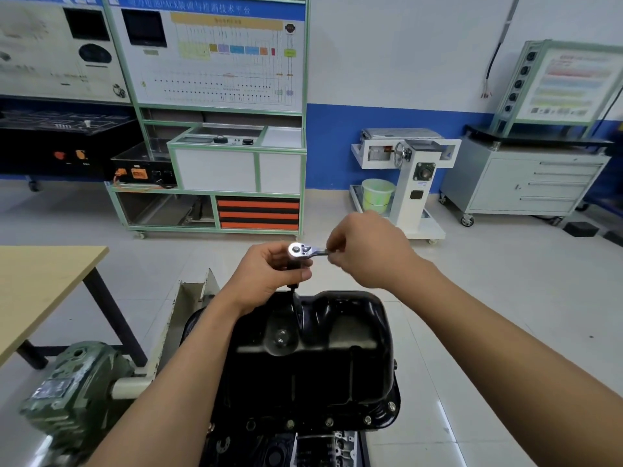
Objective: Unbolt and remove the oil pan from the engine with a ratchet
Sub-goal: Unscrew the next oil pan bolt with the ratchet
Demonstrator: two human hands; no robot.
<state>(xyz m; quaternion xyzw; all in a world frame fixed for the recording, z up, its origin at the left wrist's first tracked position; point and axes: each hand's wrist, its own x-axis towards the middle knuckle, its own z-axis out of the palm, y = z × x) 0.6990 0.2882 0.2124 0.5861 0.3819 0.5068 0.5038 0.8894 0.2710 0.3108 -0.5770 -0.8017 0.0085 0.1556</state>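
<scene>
Engine (305,449) at bottom edge, black oil pan (313,358) seated on it; I count bolts (328,422) along pan's near flange. Over pan's far rim, ratchet (301,250) held up: left hand (269,274) curls round extension (292,287) under chrome head, right hand (367,251) pinches handle. Extension tip reaches pan's far edge. Left of pan: green gearbox (74,392), wooden table (43,281). Far behind pan, training board (219,62): blue header in Chinese characters, too blurred for me to read.
</scene>
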